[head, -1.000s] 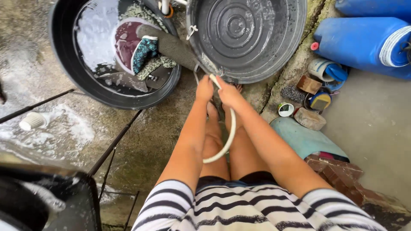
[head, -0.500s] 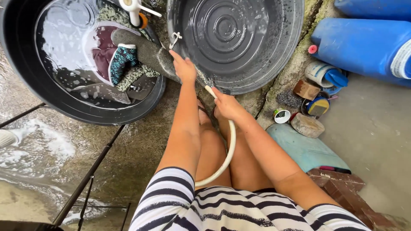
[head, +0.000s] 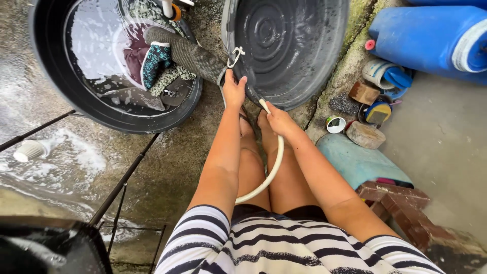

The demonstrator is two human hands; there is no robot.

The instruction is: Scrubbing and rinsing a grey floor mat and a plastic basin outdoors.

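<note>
My left hand point(head: 233, 90) grips the near rim of an empty dark grey basin point(head: 299, 56), which is tilted up on its side. My right hand point(head: 278, 120) holds a white hose point(head: 274, 167) near its end, the tip pointing at the basin's lower rim. The hose loops back between my knees. To the left sits a black tub point(head: 61, 86) holding soapy water and several soaked cloths point(head: 167, 61), one rolled grey piece hanging over its rim toward the basin.
Blue plastic drums point(head: 431, 40) lie at the upper right, with small containers, a scrub pad point(head: 341, 103) and a wooden block point(head: 366, 134) below them. A teal board point(head: 360, 162) and bricks point(head: 401, 203) are at my right. Wet foamy concrete, black metal rods point(head: 122, 185) at left.
My left hand left the hose, reached to the basin's rim and now grips it; the basin has tipped up more steeply. My right hand keeps the hose.
</note>
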